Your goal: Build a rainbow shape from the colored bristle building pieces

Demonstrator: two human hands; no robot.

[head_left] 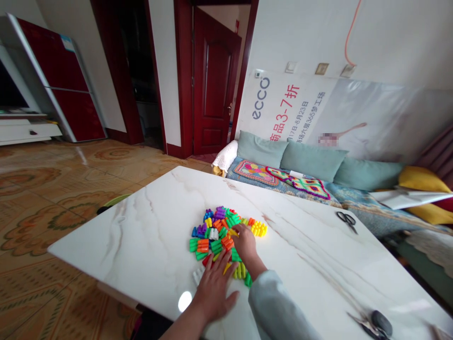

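Note:
Colourful ribbed plastic building blocks (216, 246) lie in a loose pile on the white marble-patterned table (148, 241). At the near side of the pile, my left hand (216, 288) is open, palm down with its fingers spread over red, yellow and green blocks. My right hand (245, 243) reaches into the pile's right part, its thumb and fingers pinched around a small yellow block (232, 233), which they partly cover. Just right of those fingers lies a bright yellow group of blocks (259, 229). Pale clear blocks (198, 275) rest left of my left hand.
Black-handled scissors (347, 220) lie near the table's far right corner. Another cutting tool and a dark rounded object (381, 323) sit at the near right. Behind the table stands a sofa (354, 196) with green cushions; a red door (216, 80) is beyond.

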